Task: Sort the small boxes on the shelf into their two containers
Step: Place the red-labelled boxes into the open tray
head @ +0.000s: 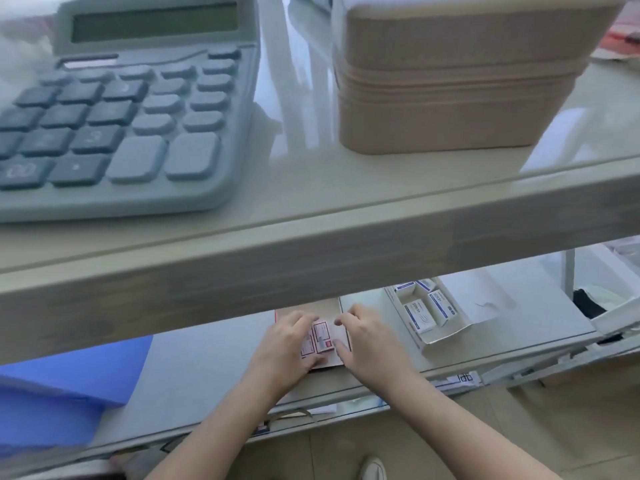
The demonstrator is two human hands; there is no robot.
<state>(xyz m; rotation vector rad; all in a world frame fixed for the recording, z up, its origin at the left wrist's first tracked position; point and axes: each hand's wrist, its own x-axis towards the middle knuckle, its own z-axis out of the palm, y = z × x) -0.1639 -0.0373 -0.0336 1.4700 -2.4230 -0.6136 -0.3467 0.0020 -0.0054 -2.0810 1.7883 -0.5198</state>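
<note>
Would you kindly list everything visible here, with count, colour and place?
calculator: one, grey-blue, upper shelf left
lidded containers: stacked, beige, upper shelf right
red-printed small boxes: several, white and red, lower shelf centre, between the hands
blue-printed small boxes: at least four, white and blue, in the tray
tray: one, white, lower shelf right
folder: one, blue, lower left
shoe: one, white, floor
left hand: on the red-printed boxes
right hand: on the same boxes
</note>
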